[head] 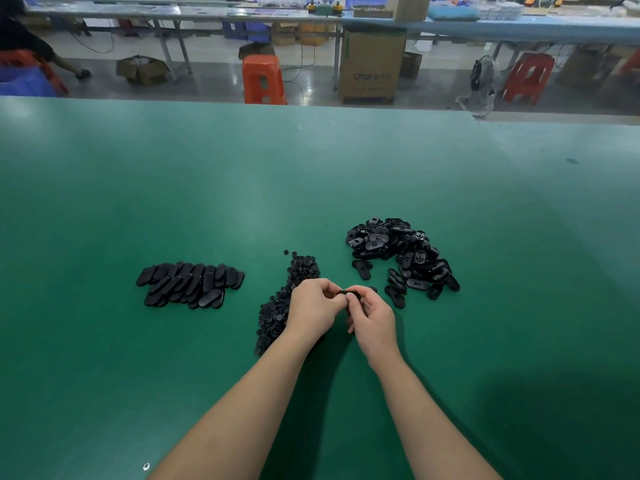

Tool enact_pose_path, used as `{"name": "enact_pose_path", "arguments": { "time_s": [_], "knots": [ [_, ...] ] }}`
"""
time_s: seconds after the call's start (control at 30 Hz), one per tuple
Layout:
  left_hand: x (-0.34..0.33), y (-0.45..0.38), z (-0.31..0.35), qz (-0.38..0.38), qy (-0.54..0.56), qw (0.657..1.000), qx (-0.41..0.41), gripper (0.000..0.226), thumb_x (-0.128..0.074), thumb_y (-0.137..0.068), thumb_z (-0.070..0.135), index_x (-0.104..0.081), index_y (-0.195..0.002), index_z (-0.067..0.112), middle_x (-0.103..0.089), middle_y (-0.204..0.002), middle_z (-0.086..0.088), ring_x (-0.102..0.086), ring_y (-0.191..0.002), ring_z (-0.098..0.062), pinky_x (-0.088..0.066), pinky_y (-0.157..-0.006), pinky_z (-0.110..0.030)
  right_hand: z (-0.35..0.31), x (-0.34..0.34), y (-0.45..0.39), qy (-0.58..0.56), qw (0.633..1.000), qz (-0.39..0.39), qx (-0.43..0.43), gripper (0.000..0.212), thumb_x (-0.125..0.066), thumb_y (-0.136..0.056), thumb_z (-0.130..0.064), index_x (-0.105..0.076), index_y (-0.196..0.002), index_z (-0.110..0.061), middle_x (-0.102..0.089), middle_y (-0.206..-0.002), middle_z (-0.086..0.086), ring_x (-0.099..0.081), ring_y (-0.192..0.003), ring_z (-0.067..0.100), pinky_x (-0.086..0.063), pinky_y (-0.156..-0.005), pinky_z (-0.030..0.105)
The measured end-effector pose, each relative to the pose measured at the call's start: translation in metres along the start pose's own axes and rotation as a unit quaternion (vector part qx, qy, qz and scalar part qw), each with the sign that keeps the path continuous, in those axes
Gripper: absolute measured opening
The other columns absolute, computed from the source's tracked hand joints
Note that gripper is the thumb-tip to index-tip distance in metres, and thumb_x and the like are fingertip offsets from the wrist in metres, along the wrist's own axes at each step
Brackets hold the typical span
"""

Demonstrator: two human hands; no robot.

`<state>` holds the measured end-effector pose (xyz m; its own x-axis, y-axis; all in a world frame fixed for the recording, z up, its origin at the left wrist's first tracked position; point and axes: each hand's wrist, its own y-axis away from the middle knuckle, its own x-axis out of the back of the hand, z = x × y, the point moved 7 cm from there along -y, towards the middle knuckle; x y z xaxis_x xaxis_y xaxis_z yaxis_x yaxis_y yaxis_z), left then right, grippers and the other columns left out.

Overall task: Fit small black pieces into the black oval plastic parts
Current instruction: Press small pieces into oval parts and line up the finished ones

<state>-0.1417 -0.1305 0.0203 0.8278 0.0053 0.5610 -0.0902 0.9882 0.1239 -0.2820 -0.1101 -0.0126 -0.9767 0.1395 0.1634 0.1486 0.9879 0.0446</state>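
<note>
Green table mat (207, 202): smooth, semi-matt, soft sheen from overhead light. Loose oval parts pile (401, 254): black plastic, glossy, bright highlights on the rims. Stacked oval parts (190, 284): same black plastic, smooth backs, duller sheen. Small round pieces (287, 296): black plastic by the look, matt; too small for finer detail. Orange stool (263, 79): glossy moulded plastic. Box (372, 64): brown matt cardboard. Floor (207, 81): polished, reflective.
</note>
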Motion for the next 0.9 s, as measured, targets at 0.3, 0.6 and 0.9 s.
{"name": "enact_pose_path", "arguments": {
  "time_s": [0.3, 0.6, 0.9],
  "knots": [
    [-0.002, 0.006, 0.012, -0.022, -0.082, 0.990, -0.112, 0.018, -0.063, -0.091, 0.016, -0.074, -0.105, 0.019, -0.072, -0.088, 0.008, -0.063, -0.078, -0.005, -0.050, -0.073, -0.018, 0.002, 0.003, 0.000, -0.015, 1.000, 0.019, 0.005, 0.010, -0.060, -0.101, -0.018, -0.066, -0.097, -0.024, -0.064, -0.070, -0.008, -0.053, -0.059, 0.008, -0.045, -0.059, 0.030],
    [0.026, 0.016, 0.009, 0.092, -0.226, 0.948, -0.205, 0.020, -0.062, -0.092, 0.033, -0.067, -0.111, 0.029, -0.066, -0.094, 0.009, -0.064, -0.087, -0.015, -0.049, -0.069, -0.031, -0.002, 0.001, 0.002, -0.031, 1.000, 0.007, -0.002, 0.011, -0.056, -0.104, -0.027, -0.065, -0.104, -0.032, -0.067, -0.071, -0.006, -0.054, -0.054, 0.012, -0.047, -0.051, 0.029],
    [0.178, 0.007, -0.101, 0.288, -0.166, 0.940, 0.073, 0.024, -0.065, -0.093, 0.029, -0.069, -0.115, 0.022, -0.073, -0.088, -0.001, -0.065, -0.077, -0.025, -0.046, -0.062, -0.030, -0.008, 0.000, 0.005, 0.005, 1.000, -0.002, -0.001, 0.014, -0.055, -0.104, -0.025, -0.067, -0.100, -0.028, -0.068, -0.072, -0.011, -0.054, -0.056, 0.008, -0.049, -0.057, 0.035]
  ]
}}
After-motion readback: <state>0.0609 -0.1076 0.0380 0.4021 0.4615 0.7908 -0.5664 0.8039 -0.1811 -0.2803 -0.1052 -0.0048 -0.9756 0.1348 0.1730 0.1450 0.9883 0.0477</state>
